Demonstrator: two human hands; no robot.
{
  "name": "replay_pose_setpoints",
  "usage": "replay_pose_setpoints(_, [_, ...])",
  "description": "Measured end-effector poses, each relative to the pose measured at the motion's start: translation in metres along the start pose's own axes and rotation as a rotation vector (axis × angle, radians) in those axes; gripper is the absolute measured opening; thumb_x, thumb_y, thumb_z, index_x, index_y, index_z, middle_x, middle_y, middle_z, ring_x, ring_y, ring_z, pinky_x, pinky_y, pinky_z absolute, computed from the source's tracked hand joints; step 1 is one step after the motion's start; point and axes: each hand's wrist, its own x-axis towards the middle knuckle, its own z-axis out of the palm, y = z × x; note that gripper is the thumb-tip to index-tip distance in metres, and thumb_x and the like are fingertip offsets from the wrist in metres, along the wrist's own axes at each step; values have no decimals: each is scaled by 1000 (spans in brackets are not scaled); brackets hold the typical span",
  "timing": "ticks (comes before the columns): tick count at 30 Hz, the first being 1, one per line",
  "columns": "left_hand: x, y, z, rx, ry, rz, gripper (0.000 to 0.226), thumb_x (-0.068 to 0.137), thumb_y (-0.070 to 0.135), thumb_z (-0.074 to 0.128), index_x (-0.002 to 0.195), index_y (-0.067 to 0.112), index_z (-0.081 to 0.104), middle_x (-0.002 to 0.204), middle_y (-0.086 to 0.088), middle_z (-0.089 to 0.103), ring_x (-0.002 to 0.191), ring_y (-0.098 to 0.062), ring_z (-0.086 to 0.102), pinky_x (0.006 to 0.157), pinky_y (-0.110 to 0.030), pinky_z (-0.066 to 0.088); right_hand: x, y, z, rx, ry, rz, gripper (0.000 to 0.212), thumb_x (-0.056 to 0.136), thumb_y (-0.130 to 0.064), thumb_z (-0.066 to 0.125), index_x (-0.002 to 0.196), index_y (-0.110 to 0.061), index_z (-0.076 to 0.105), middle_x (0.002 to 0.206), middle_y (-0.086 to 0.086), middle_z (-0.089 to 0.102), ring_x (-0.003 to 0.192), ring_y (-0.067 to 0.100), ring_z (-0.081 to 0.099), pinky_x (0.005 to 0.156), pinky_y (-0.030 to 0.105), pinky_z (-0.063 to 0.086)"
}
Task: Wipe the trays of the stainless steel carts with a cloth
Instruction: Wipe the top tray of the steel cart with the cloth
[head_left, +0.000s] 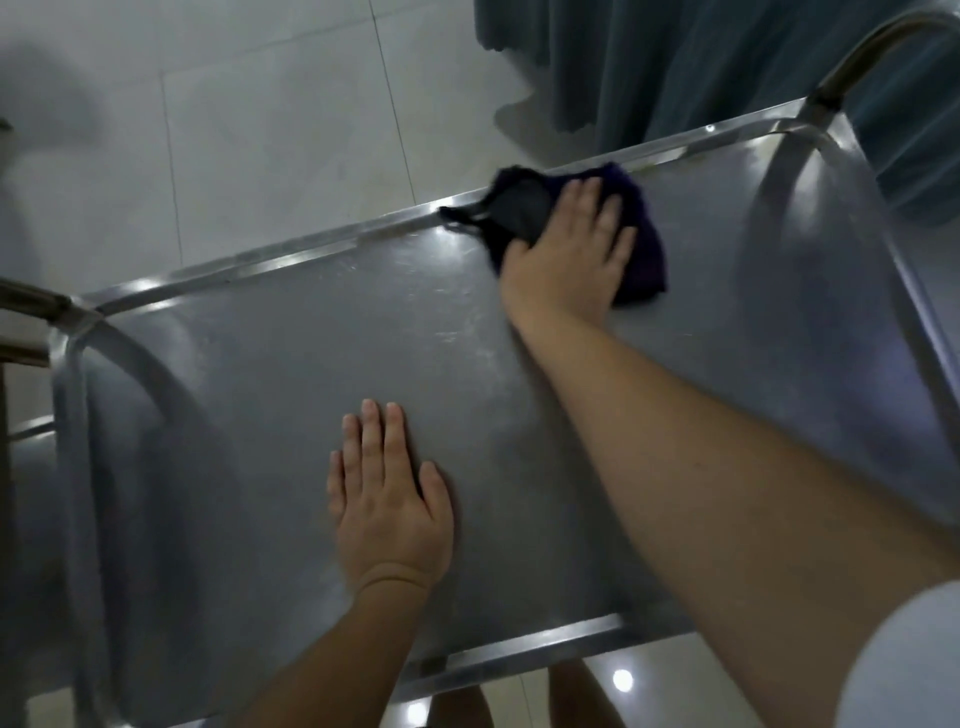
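Steel: shiny grey tray (291, 332) on top of a cart, dull and a bit scratched, with bright spots of light along its rim
Writing: no words or labels to read on anything
Tray edges: raised rim all round; curved steel bars (862, 171) rise at the left and right ends
Floor: pale big tiles (270, 109) behind the cart, glossy tiles with light spots in front of it
Room: dim; dark teal curtain (701, 62) hanging down to the floor past the far right corner
Cloth: dark purple-black cloth (644, 244), bunched up, lying on the tray close to the far rim, right of the middle
Right hand: right hand (566, 254) flat on top of the cloth, fingers spread and straight, pressing it down on the tray; not closed round it
Right arm: bare, stretched far across the tray, white sleeve (904, 660) at the low right corner
Left hand: left hand (389, 499) flat on bare steel near the front edge, palm down, fingers straight and close together, holding nothing
Gap: hands well apart, cloth far from the left hand
Below: bare legs (582, 691) seen under the front rim
Picture: blurry at the edges, so small marks hard to tell
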Motion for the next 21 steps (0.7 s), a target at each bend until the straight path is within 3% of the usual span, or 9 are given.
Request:
replay_pose_setpoints(3, [1,1,0,-8,10,-14,72,102,45,32,169,22,22,177,2,14,164,-15,3,132,-42,4,-30,-47,15,-47,-52,-189,89,94,-52,41,165,-11,7,174,6,3,159,30,3,127,51,0])
replay_pose_setpoints(8, [0,0,2,-6,22,-3,71,102,45,32,169,21,23,177,2,14,164,-15,3,132,-42,3,-60,-73,28,-166,-233,-949,77,99,-48,38,166,-24,10,173,-5,5,159,21,0,127,45,-6])
replay_pose_setpoints(10, [0,0,2,1,22,-2,71,103,45,31,169,22,21,177,2,13,164,-15,2,132,-41,2,-48,-76,27,-199,-284,-1102,73,101,-49,33,166,-29,9,173,-10,4,159,15,-2,128,43,-7])
replay_pose_setpoints(15, [0,-2,3,12,22,-2,70,104,45,32,170,25,19,178,5,10,164,-13,1,132,-41,4,-13,-72,21,-251,-252,-1142,72,99,-48,32,166,-32,9,173,-12,4,159,12,-2,128,43,-5])
replay_pose_setpoints(21, [-1,-1,2,-10,30,-3,72,102,46,33,169,25,22,177,5,13,164,-13,2,132,-40,4,44,-13,-9,-182,-199,-849,77,92,-44,35,165,-33,14,172,-14,11,158,10,3,128,39,-5])
